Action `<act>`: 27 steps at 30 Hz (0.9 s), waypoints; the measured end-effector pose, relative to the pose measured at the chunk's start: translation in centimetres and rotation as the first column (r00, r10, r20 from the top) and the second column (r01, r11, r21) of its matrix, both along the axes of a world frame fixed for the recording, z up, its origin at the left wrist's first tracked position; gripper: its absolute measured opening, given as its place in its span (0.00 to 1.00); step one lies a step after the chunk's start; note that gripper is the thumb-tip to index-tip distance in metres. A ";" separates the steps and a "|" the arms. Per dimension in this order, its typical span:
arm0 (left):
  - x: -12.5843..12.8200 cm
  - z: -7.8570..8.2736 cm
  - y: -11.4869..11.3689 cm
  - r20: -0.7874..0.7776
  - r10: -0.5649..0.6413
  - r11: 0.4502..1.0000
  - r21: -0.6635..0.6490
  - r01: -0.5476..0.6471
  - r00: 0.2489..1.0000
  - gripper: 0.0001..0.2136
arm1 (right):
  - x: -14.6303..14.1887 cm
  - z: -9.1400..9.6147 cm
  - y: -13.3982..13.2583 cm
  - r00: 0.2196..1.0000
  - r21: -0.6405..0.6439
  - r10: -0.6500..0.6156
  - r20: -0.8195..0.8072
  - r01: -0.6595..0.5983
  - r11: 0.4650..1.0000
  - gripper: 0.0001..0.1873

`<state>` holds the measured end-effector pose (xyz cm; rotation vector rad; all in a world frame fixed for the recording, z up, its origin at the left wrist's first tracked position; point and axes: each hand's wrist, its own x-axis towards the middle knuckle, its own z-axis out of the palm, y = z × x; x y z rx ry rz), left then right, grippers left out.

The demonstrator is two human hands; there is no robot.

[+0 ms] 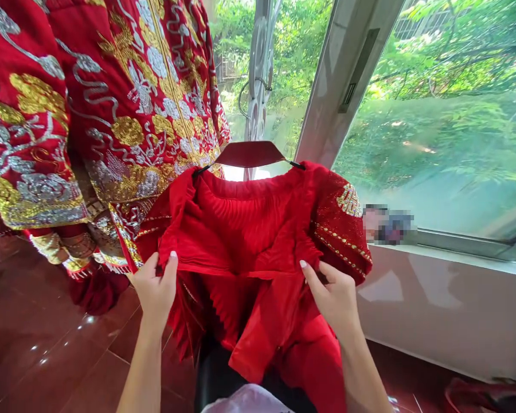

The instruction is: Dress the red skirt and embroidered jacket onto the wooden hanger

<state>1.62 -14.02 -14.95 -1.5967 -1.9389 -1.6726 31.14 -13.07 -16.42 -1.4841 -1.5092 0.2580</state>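
A red pleated dress (258,223) hangs in front of me from a dark clip hanger (251,154), whose hook reaches up to a pale metal post. Gold beading and a gold emblem decorate its puffed sleeve at the right. My left hand (153,287) pinches the fabric edge at the left, thumb on top. On the right, my right hand (332,289) grips the same edge between thumb and fingers. Between both hands the edge is stretched nearly straight. Below it the lower fabric droops in folds over a black surface (206,373).
Red jackets (155,97) with gold and silver embroidery hang at the left. Behind the dress stand the metal post (258,74) and windows (434,132) with a sill. A blurred-out patch (388,223) sits by the sill. The floor (81,367) has dark red tiles.
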 end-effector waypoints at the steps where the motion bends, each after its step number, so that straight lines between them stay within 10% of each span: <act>1: 0.2 1.0 -0.6 -0.053 0.017 0.998 0.067 -0.013 0.998 0.17 | -0.4 0.9 -0.6 0.999 0.071 0.046 -0.030 -0.043 0.996 0.27; 5: 3.1 4.6 -1.5 -0.330 0.051 0.967 0.252 0.036 0.943 0.19 | -4.3 4.1 -2.1 0.992 0.317 0.126 0.000 -0.120 0.941 0.27; 8: 5.9 5.5 0.6 -0.386 -0.192 0.959 0.123 0.256 0.902 0.18 | -7.7 4.5 0.0 0.975 0.388 0.220 0.026 -0.213 0.897 0.25; 13: 7.7 3.0 4.1 -0.403 -0.174 0.969 0.090 0.228 0.898 0.15 | -9.9 1.3 5.3 0.942 0.501 0.337 0.004 -0.293 0.814 0.21; 18: 7.4 -0.8 4.1 -0.455 -0.119 0.979 0.093 0.180 0.882 0.11 | -9.1 -0.1 4.9 0.927 0.549 0.376 0.008 -0.318 0.773 0.22; 24: 8.2 0.5 4.6 -0.427 -0.377 0.906 0.016 0.423 0.822 0.11 | -8.9 1.2 4.6 0.767 0.515 0.635 -0.087 -0.511 0.688 0.19; 27: 7.5 0.1 5.1 -0.405 -0.387 0.912 -0.034 0.409 0.828 0.12 | -8.0 0.2 5.3 0.836 0.478 0.547 0.035 -0.495 0.726 0.20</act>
